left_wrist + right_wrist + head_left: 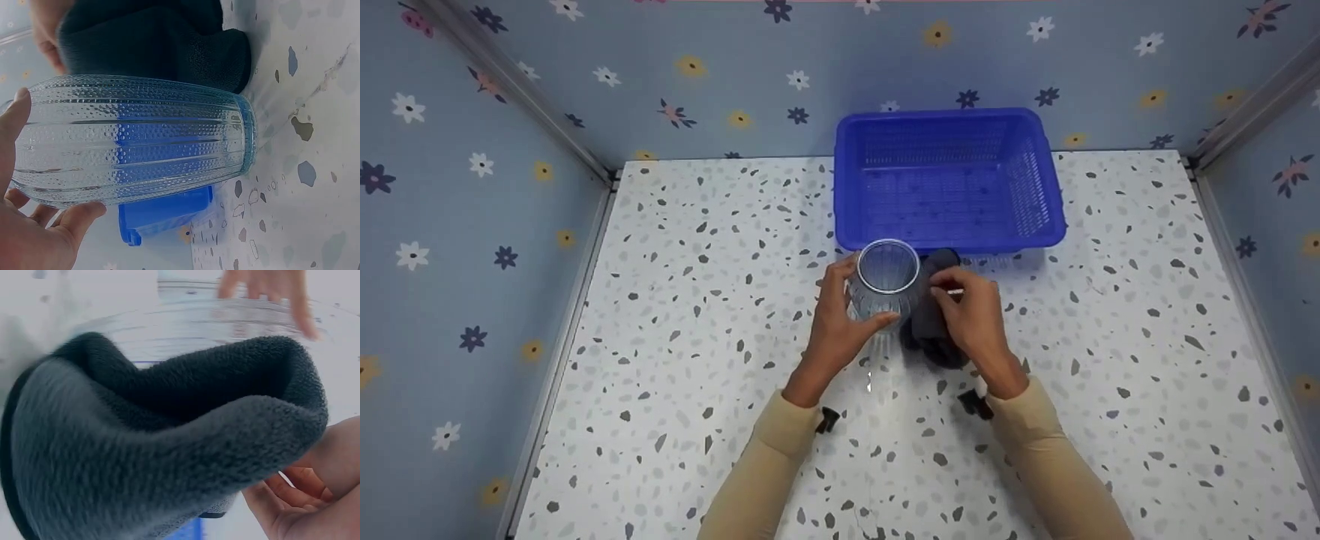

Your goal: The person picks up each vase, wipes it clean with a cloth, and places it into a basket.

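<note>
A clear ribbed glass vase [879,301] stands upright, its round mouth facing up. My left hand [838,322] grips its upper body, thumb on the near side and fingers around the left side. The left wrist view shows the dimpled glass [169,140] and its base close to the tabletop. Just right of the vase, my right hand [979,319] pinches a dark grey cloth [928,319] by its upper part. In the right wrist view the cloth [169,461] hangs in loose folds and covers part of the vase.
A blue plastic basket [847,187] with perforated sides stands behind the vase, against the flowered back wall [720,82]. The speckled white tabletop [697,300] is bounded by walls on the left and right. Small black pieces [826,420] sit at both wrists.
</note>
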A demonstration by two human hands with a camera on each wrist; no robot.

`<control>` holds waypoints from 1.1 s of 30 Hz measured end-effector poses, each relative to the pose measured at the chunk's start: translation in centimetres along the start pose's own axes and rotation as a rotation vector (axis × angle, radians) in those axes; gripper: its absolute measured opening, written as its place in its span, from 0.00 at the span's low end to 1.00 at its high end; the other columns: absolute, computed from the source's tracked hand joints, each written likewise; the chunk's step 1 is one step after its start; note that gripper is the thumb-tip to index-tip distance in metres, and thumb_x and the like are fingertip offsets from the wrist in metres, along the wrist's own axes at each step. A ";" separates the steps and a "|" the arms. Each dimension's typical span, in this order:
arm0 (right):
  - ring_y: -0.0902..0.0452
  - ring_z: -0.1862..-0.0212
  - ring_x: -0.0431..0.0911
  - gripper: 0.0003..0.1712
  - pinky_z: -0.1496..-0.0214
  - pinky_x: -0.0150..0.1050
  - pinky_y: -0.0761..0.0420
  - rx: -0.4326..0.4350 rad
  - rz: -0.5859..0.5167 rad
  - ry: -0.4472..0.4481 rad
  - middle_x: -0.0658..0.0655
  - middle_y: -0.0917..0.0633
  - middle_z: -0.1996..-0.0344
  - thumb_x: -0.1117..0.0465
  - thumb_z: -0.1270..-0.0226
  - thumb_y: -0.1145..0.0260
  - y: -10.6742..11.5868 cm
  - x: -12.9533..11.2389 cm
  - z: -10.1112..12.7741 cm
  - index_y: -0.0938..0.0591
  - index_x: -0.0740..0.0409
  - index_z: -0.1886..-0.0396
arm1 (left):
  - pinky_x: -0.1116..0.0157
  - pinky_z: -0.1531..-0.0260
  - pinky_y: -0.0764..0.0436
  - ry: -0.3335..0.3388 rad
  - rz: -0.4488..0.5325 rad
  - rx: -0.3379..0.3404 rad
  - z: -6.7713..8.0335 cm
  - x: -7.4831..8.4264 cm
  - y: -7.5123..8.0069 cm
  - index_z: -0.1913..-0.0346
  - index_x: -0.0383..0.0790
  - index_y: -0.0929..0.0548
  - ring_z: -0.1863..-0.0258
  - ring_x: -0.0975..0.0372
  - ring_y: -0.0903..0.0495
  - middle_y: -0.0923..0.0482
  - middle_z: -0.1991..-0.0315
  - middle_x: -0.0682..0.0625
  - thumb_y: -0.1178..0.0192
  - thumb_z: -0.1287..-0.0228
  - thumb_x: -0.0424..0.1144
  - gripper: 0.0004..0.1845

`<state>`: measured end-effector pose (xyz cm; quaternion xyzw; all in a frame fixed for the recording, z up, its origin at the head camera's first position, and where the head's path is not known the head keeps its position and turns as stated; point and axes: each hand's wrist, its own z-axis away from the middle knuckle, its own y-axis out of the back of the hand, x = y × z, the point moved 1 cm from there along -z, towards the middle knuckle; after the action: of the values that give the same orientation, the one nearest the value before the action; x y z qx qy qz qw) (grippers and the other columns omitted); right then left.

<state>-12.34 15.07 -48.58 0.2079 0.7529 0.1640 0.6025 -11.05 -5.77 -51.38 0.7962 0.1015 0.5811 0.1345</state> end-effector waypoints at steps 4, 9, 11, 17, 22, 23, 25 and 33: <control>0.12 0.56 0.59 0.04 0.53 0.52 0.12 0.033 0.007 0.051 0.65 0.10 0.62 0.76 0.33 0.28 0.8 -1.8 -0.3 0.11 0.69 0.61 | 0.49 0.32 0.24 -0.008 -0.012 -0.003 -0.1 0.0 -0.1 0.30 0.37 0.33 0.22 0.49 0.36 0.34 0.25 0.41 0.17 0.46 0.42 0.45; 0.12 0.57 0.59 0.04 0.53 0.52 0.12 0.048 0.046 0.069 0.64 0.10 0.62 0.76 0.33 0.28 1.0 -3.2 -0.6 0.10 0.67 0.60 | 0.49 0.30 0.26 0.003 -0.012 -0.006 -0.2 -0.1 -0.1 0.31 0.37 0.32 0.22 0.50 0.37 0.34 0.25 0.41 0.17 0.46 0.41 0.44; 0.12 0.56 0.59 0.05 0.53 0.52 0.12 0.046 0.048 0.059 0.65 0.10 0.61 0.76 0.33 0.28 1.0 -3.3 -0.5 0.10 0.68 0.60 | 0.48 0.32 0.24 0.010 -0.013 -0.004 -0.2 -0.1 -0.2 0.31 0.38 0.32 0.22 0.50 0.37 0.34 0.25 0.41 0.17 0.46 0.42 0.44; 0.12 0.55 0.59 0.05 0.52 0.53 0.12 0.034 0.036 0.056 0.65 0.10 0.61 0.76 0.32 0.28 1.0 -3.0 -0.5 0.10 0.68 0.60 | 0.45 0.35 0.22 0.021 -0.005 -0.002 -0.1 0.0 -0.2 0.30 0.39 0.33 0.22 0.49 0.37 0.35 0.24 0.42 0.17 0.45 0.42 0.45; 0.11 0.55 0.61 0.05 0.53 0.54 0.11 0.023 0.029 0.029 0.66 0.10 0.61 0.76 0.33 0.29 0.9 -2.2 -0.4 0.11 0.68 0.60 | 0.44 0.35 0.22 0.030 0.007 -0.005 -0.1 0.0 -0.2 0.30 0.39 0.33 0.22 0.49 0.37 0.35 0.24 0.42 0.17 0.44 0.43 0.44; 0.11 0.56 0.61 0.05 0.53 0.54 0.11 0.019 0.024 0.021 0.66 0.10 0.61 0.77 0.33 0.29 0.8 -2.0 -0.4 0.11 0.69 0.60 | 0.44 0.35 0.22 0.032 0.008 -0.006 -0.1 0.0 -0.1 0.30 0.39 0.33 0.22 0.50 0.36 0.35 0.24 0.42 0.17 0.44 0.43 0.44; 0.11 0.57 0.61 0.05 0.54 0.55 0.11 0.013 0.021 0.009 0.67 0.10 0.61 0.78 0.33 0.29 0.6 -1.4 -0.4 0.11 0.69 0.61 | 0.44 0.36 0.22 0.033 0.004 -0.007 -0.1 0.0 -0.1 0.30 0.39 0.33 0.22 0.50 0.36 0.35 0.24 0.42 0.17 0.44 0.43 0.44; 0.12 0.60 0.60 0.04 0.56 0.54 0.14 -0.045 0.054 -0.049 0.67 0.10 0.64 0.79 0.35 0.29 -1.3 1.7 0.0 0.12 0.70 0.63 | 0.43 0.35 0.22 0.031 0.020 -0.013 0.0 0.0 0.0 0.29 0.34 0.33 0.22 0.49 0.37 0.36 0.23 0.42 0.18 0.43 0.41 0.45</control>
<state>-12.79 14.85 -50.62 0.2184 0.7283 0.1918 0.6206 -11.02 -5.80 -51.38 0.7871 0.0917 0.5955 0.1321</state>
